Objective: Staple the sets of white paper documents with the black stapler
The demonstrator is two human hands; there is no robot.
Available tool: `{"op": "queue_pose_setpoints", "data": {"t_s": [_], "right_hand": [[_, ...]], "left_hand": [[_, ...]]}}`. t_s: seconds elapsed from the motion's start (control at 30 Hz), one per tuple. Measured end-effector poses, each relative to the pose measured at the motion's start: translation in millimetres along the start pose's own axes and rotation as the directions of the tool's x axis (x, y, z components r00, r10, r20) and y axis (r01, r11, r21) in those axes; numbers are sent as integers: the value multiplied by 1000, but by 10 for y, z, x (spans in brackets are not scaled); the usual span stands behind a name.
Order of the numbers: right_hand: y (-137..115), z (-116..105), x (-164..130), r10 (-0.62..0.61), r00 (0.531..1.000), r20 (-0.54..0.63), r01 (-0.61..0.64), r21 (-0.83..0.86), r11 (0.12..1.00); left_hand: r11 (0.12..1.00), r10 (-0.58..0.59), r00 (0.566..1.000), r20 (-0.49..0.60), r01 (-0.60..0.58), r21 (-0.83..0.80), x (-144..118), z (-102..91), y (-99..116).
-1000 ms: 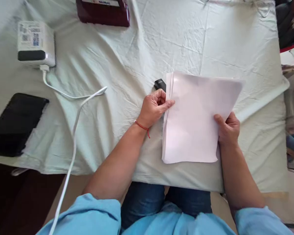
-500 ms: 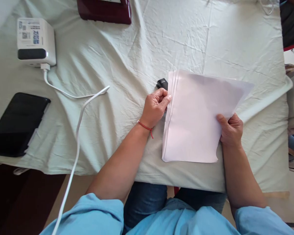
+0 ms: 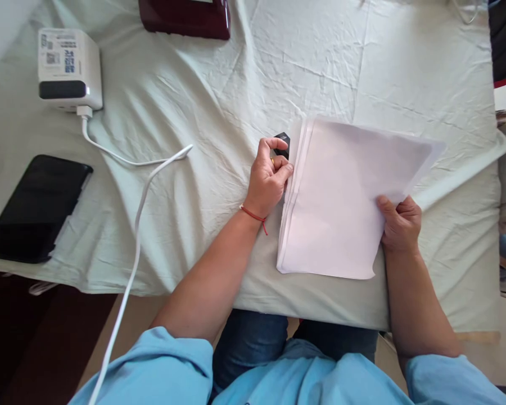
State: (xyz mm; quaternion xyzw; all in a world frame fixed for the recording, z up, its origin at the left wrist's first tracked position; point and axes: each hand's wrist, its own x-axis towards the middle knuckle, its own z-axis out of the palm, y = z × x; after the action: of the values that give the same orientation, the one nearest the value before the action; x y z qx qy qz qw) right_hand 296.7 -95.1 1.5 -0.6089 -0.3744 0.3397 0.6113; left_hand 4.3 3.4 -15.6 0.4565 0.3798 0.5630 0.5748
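Observation:
A stack of white paper sheets [image 3: 337, 197] is held up over the cloth, its left edges slightly fanned. My right hand [image 3: 401, 225] grips the stack's right edge, thumb on top and the other fingers underneath. At the left edge, my left hand [image 3: 267, 177] pinches the sheets between thumb and fingers, with the index finger lifted and curved away. Just behind that index finger lies a small black object [image 3: 283, 143], partly hidden by the finger and the paper; its kind is unclear.
On the pale green tablecloth [image 3: 219, 225], a white box-shaped device [image 3: 69, 70] with a white cable [image 3: 137, 225] stands at the far left. A black smartphone [image 3: 37, 208] lies near the front left edge. A maroon object [image 3: 185, 19] sits at the back.
My left index finger has lifted and uncurled from the paper's left edge. My right hand keeps its hold. The whole view has shifted slightly.

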Motion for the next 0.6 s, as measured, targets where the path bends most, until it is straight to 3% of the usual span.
{"op": "queue_pose_setpoints", "data": {"t_s": [0.33,0.5,0.6], "right_hand": [[-41,19,-26,5,999,-35,-5,13,1000],[-60,62,-23,-8,998,-65,10,31,999],[-66,86,-13,2,998,-69,2,54,999]], "left_hand": [[998,-12,999,37,10,67,-19,71,116],[986,89,995,37,-93,136,-8,68,135],[983,88,996,22,-90,160,7,54,126]]}}
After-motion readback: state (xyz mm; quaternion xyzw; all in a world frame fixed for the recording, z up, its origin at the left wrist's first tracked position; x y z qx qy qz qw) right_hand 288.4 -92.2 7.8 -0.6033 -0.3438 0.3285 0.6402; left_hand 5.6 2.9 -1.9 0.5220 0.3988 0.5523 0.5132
